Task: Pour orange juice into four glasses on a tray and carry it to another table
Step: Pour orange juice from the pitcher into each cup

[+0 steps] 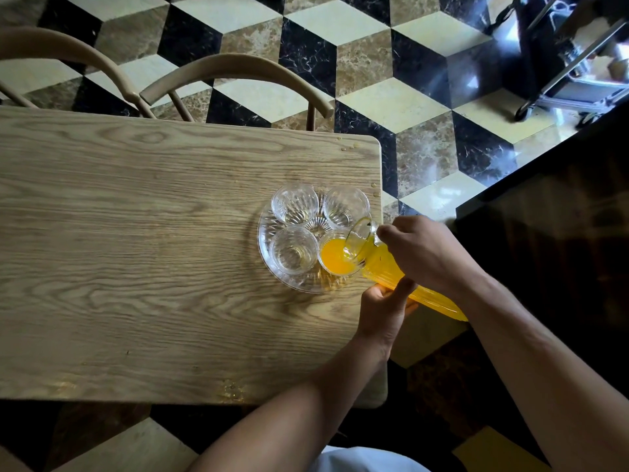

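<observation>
While I tip the jug (384,267) with both hands, juice runs into one glass (337,255), the one on the tray (263,240) nearest the desk's right edge and toward me. My right hand (425,253) is curled round the jug's upper part near the neck; my left hand (384,308) is wrapped under its body, thumb over the top. The other three glasses (294,203) (345,206) (293,250) look empty.

Risks, as I judge them: the tray sits just beside the desk's right edge (381,212), and the jug hangs partly past it, so any dribble off the lip could go onto the floor (425,158). Drops already show on the desk near its far right corner and along that edge, and there is a wet patch at the near edge. The glasses stand touching or nearly so; a nudge from the jug's mouth could knock one against its neighbour. Tipping too steeply could overfill the glass, which would slop when the tray is carried.

I can read no brand, label or writing anywhere.
</observation>
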`<state>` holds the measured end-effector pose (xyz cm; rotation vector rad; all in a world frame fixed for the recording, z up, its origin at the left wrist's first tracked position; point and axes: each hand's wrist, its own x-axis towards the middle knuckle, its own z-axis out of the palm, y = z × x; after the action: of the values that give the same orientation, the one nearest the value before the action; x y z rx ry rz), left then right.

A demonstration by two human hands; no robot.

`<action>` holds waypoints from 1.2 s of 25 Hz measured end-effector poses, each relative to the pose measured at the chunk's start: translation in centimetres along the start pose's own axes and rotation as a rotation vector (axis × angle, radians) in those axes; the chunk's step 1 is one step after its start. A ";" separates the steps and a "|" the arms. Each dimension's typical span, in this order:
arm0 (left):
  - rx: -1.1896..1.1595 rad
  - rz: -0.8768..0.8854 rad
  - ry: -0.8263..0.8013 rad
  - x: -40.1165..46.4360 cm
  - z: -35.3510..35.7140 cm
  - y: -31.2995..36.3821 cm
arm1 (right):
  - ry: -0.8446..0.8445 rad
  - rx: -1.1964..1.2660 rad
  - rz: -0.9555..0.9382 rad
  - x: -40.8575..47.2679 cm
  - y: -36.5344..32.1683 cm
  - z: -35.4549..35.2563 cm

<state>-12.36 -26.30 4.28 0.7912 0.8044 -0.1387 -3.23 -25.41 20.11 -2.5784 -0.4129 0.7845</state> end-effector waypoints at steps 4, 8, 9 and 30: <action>0.113 0.060 0.018 0.2 -0.2 0.9 | 0.043 0.136 0.034 -0.3 0.3 -0.3; 0.199 0.091 0.086 0.2 0.3 1.9 | 0.057 0.241 0.049 0.2 1.1 -1.1; 0.230 0.102 0.095 0.3 0.6 2.2 | 0.056 0.272 0.055 0.5 1.3 -1.3; 0.103 0.092 0.237 7.6 5.2 2.8 | -0.004 0.044 -0.111 8.3 1.3 -3.6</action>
<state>-2.83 -26.48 2.87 0.9527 0.9886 -0.0033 5.66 -24.35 18.38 -2.4902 -0.5298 0.7509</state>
